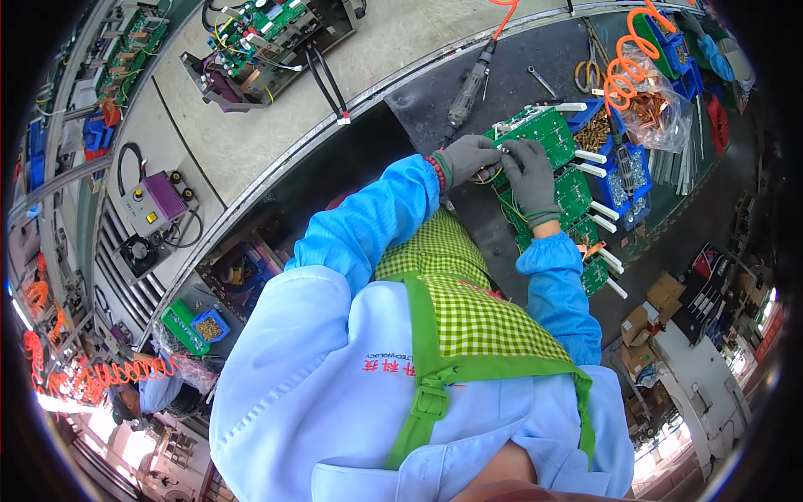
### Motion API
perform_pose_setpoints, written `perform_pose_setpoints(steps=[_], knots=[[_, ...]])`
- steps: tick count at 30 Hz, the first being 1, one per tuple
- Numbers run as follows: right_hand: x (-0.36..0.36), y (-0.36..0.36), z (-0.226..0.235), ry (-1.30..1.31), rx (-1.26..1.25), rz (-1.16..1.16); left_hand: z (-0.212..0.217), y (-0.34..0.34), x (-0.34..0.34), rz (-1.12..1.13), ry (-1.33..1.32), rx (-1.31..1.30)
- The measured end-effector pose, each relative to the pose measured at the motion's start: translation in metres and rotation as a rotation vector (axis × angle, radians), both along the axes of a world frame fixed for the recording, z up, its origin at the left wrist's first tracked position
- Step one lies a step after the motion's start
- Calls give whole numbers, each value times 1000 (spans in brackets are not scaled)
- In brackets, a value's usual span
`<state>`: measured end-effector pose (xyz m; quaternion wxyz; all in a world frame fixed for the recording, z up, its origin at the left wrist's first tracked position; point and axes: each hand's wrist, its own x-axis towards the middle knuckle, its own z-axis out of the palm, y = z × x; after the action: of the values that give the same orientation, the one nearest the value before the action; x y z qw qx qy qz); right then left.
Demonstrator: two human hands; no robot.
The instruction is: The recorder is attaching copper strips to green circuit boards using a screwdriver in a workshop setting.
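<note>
My left hand [468, 159], in a grey glove, is closed, its fingertips pinched together at the left edge of a green circuit board [544, 134]. My right hand [532, 177], gloved the same way, reaches over the boards with bent fingers pressed together, its tips meeting the left ones. A tiny pale speck shows between the fingertips, too small to name. Thin wires [485, 177] hang just below the left fingers. More green boards [572, 199] lie in a row under and beside my right hand, with white posts [592, 156] sticking out to the right.
A grey electric screwdriver [473, 84] hangs on an orange coiled cord beyond my left hand. Blue bins hold brass parts [592, 134] and silvery screws [617, 180]; another screwdriver [623, 163] rests there. Scissors [586, 75], a wrench [542, 82] and a bag of copper pieces [652, 117] lie farther back.
</note>
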<state>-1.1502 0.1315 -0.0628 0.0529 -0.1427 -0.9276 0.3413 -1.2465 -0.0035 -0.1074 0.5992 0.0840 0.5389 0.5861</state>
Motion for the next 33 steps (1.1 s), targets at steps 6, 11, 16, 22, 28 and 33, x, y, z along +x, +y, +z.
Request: perform_pose_setpoints(steps=[6, 11, 16, 22, 28, 33], knots=[[-4, -3, -3, 44, 77, -46, -4, 1, -1, 18, -56, 34], [3, -5, -18, -28, 110, -149, -4, 1, 5, 34, -84, 57], [-6, -11, -12, 128, 195, -183, -3, 0, 2, -8, -47, 71], [18, 10, -9, -31, 178, 10, -13, 4, 6, 72, -188, 72], [9, 13, -5, 107, 220, -30, -8, 22, -7, -46, -89, 21], [3, 6, -6, -109, -56, -264, 11, 16, -22, -45, -130, -73]])
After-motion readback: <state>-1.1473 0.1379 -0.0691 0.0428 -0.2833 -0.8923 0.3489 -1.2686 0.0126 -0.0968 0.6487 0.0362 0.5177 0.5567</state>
